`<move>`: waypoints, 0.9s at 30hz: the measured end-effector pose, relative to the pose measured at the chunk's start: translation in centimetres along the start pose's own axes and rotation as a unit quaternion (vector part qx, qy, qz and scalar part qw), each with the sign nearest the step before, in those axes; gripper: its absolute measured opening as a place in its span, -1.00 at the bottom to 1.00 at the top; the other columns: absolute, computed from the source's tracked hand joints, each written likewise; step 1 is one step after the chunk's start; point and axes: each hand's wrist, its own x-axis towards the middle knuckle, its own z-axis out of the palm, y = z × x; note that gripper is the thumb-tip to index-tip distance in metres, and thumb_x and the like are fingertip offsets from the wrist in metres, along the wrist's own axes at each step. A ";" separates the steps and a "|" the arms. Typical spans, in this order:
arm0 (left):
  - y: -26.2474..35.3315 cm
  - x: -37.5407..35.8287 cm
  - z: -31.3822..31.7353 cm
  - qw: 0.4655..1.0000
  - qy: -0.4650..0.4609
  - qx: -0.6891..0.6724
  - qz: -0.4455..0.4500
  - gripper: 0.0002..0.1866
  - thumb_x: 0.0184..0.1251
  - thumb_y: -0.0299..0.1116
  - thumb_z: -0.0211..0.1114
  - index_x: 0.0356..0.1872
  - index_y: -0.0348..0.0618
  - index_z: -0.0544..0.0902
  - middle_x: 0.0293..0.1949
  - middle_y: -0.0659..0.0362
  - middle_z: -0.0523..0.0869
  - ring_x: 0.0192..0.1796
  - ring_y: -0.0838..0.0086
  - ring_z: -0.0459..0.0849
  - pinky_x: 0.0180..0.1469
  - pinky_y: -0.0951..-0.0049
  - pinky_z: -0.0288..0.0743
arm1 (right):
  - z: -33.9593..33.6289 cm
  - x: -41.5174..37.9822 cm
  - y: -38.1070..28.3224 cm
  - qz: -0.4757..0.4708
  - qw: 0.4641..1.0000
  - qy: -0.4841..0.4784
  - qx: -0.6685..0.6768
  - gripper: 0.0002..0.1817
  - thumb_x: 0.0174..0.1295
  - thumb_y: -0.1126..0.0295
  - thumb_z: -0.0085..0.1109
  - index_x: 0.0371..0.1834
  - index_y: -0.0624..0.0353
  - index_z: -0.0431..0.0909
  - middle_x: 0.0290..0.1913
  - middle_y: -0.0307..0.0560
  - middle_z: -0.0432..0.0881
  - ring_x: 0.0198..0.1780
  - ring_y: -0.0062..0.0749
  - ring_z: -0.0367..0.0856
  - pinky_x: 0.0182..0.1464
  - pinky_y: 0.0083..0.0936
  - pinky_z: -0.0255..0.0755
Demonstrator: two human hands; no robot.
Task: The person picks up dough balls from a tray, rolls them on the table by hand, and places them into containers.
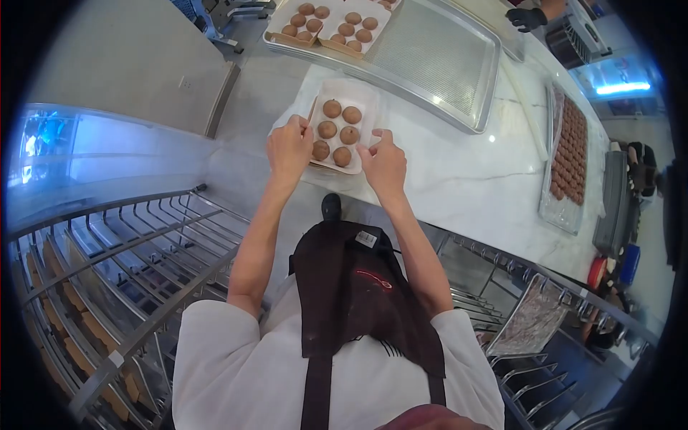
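A white paper tray [339, 134] with several round brown balls [327, 130] lies near the front edge of the marble counter. Translucent film or paper shows around its far end. My left hand [290, 149] is closed at the tray's left edge, thumb and index finger pinching the rim. On the opposite side, my right hand [384, 162] has its fingers curled and its thumb against the right edge. Exactly how much of the rim lies between the right fingers is hard to see.
Beyond the tray, a stack of metal baking pans [437, 64] carries more filled paper trays [354, 29]. A pan of brown balls [570, 154] lies at the counter's right. Metal racks [143, 251] stand at left. Another person's gloved hand [527, 18] shows at top right.
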 end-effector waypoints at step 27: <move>4.5 -0.8 -4.4 0.926 -0.139 -0.350 -0.029 -0.66 0.32 -0.45 0.37 0.11 -0.19 0.67 -0.13 0.19 0.76 -0.30 0.65 0.64 -0.22 0.57 0.52 | -11.1 15.2 11.4 0.033 0.994 0.072 0.070 -0.71 0.35 0.30 -0.02 -0.19 0.35 0.57 -0.55 0.13 0.66 -0.56 -0.14 0.71 -0.39 -0.24 0.58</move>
